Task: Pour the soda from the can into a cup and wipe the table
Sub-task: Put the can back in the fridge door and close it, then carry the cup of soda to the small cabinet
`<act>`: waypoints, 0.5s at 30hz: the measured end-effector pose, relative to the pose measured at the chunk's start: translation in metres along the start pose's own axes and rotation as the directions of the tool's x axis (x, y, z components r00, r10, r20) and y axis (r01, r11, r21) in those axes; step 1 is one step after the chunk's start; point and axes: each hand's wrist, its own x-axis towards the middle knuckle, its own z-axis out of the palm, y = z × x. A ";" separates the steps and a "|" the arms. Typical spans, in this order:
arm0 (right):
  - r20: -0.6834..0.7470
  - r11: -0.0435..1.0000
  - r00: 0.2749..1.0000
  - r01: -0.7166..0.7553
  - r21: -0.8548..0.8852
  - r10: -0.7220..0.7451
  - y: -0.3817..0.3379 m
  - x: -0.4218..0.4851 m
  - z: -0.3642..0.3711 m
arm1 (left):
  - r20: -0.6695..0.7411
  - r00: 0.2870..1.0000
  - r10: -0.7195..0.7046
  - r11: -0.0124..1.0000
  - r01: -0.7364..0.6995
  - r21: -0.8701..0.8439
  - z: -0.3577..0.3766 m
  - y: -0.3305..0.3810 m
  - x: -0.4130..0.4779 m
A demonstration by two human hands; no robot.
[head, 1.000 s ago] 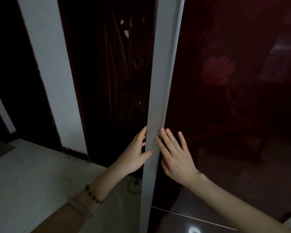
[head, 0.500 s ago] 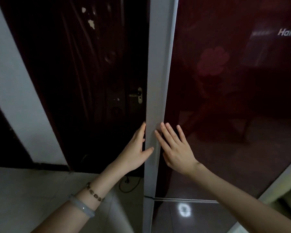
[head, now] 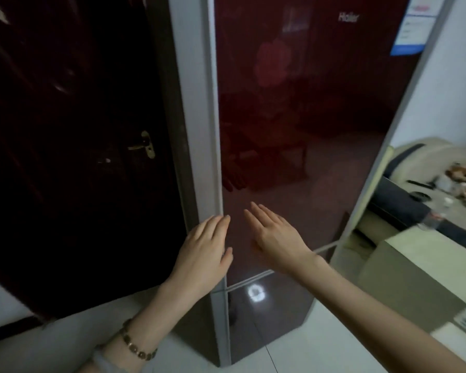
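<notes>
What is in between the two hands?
In the head view, just a bare strip of the fridge's shiny dark red door shows between the left hand and the right hand.

One left hand (head: 203, 249), one right hand (head: 275, 235), one red fridge (head: 293, 117), one dark door (head: 65, 170), one beaded bracelet (head: 138, 345).

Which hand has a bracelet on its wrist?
The left hand: a beaded bracelet circles its wrist, while the wrist of the right hand is bare.
</notes>
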 end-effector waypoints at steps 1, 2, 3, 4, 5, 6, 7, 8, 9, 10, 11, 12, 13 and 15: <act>0.062 0.997 0.995 -0.076 0.002 0.076 0.001 -0.012 0.002 | 0.018 0.999 0.042 0.998 -0.043 0.048 0.006 0.004 0.001; 0.106 0.989 0.983 -0.150 -0.010 0.150 0.003 -0.025 0.002 | 0.044 0.996 0.080 0.992 -0.083 0.090 0.013 0.010 0.002; 0.129 0.975 0.966 -0.221 -0.033 0.223 0.004 -0.038 0.003 | 0.063 0.991 0.120 0.985 -0.127 0.119 0.021 0.017 0.005; 0.140 0.959 0.949 -0.279 -0.051 0.283 0.005 -0.052 0.002 | 0.072 0.984 0.160 0.977 -0.169 0.130 0.029 0.024 0.006; 0.144 0.941 0.930 -0.333 -0.058 0.338 0.007 -0.066 0.002 | 0.083 0.977 0.198 0.971 -0.208 0.123 0.036 0.034 0.008; 0.146 0.921 0.909 -0.386 -0.057 0.390 0.009 -0.081 0.001 | 0.092 0.967 0.236 0.963 -0.246 0.111 0.041 0.045 0.009; 0.143 0.899 0.888 -0.434 -0.058 0.437 0.012 -0.097 0.000 | 0.091 0.957 0.275 0.953 -0.284 0.106 0.046 0.058 0.010; 0.140 0.876 0.864 -0.479 -0.064 0.483 0.016 -0.113 -0.004 | 0.089 0.945 0.314 0.941 -0.322 0.104 0.051 0.071 0.011; 0.133 0.851 0.840 -0.520 -0.078 0.526 0.020 -0.130 -0.009 | 0.091 0.932 0.350 0.929 -0.358 0.097 0.055 0.085 0.010; 0.125 0.822 0.812 -0.563 -0.088 0.570 0.024 -0.148 -0.015 | 0.096 0.918 0.386 0.915 -0.394 0.085 0.060 0.101 0.010; 0.113 0.788 0.780 -0.609 -0.093 0.616 0.028 -0.167 -0.022 | 0.102 0.902 0.420 0.902 -0.427 0.067 0.065 0.118 0.008; 0.100 0.752 0.745 -0.652 -0.095 0.659 0.032 -0.187 -0.030 | 0.099 0.885 0.454 0.887 -0.460 0.046 0.069 0.136 0.006; 0.085 0.716 0.711 -0.691 -0.096 0.698 0.034 -0.208 -0.038 | 0.094 0.868 0.487 0.871 -0.491 0.025 0.073 0.156 0.003; 0.058 0.638 0.636 -0.762 -0.109 0.769 0.036 -0.253 -0.054 | 0.081 0.823 0.562 0.826 -0.564 -0.010 0.079 0.200 -0.007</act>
